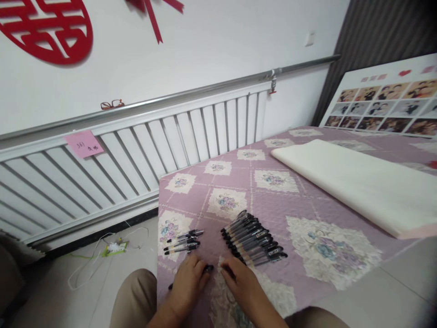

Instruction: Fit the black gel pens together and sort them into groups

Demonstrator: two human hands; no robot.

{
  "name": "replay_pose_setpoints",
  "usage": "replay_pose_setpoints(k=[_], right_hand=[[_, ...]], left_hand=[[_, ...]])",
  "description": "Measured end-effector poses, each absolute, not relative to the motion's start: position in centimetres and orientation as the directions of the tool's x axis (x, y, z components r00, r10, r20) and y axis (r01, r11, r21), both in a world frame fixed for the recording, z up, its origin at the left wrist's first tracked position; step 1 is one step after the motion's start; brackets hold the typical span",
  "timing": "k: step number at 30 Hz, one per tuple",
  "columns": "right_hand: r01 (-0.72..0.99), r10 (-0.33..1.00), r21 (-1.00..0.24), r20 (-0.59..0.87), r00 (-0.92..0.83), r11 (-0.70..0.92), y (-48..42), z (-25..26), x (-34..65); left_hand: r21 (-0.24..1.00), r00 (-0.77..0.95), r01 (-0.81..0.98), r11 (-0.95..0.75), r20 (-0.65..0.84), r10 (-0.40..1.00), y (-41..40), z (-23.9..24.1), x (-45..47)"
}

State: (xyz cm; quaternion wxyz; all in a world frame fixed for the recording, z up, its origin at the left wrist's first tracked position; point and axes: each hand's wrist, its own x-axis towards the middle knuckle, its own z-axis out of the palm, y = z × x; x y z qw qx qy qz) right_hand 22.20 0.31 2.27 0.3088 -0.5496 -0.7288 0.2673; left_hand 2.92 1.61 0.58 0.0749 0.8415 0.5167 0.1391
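My left hand (188,279) is closed around a black-capped pen (208,269) near the table's front edge. The pen's dark other end pokes out on the left side of the hand. Beside it, my right hand (244,281) rests low over the cloth with fingers curved, a gap between thumb and forefinger, and nothing visible in it. Just beyond the right hand lies a slanted row of several clear pens with black caps (251,237), side by side. A smaller group of pens (184,241) lies past the left hand, near the table's left edge.
A purple flowered cloth (273,200) covers the table. A folded cream sheet (355,182) lies at the right. Behind stand a white radiator (191,136) with a pink note (83,144) and a photo board (385,100). A power strip (116,248) and cable lie on the floor.
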Motion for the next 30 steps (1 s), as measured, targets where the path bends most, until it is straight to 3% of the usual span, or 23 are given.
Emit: replay_pose_setpoints(k=[12, 19, 30], right_hand=[[0.619, 0.962, -0.737, 0.199, -0.185, 0.271, 0.2, 1.5, 22.7], [0.623, 0.967, -0.74, 0.184, -0.175, 0.254, 0.1, 1.9, 23.1], [0.612, 0.966, -0.752, 0.238, -0.096, 0.246, -0.3, 2.6, 23.8]], left_hand=[[0.222, 0.503, 0.799, -0.559, 0.263, 0.823, 6.2, -0.1, 0.6], [0.179, 0.501, 0.818, -0.546, 0.241, 0.831, 7.4, 0.0, 0.6], [0.15, 0.462, 0.831, -0.535, 0.348, 0.816, 6.8, -0.3, 0.3]])
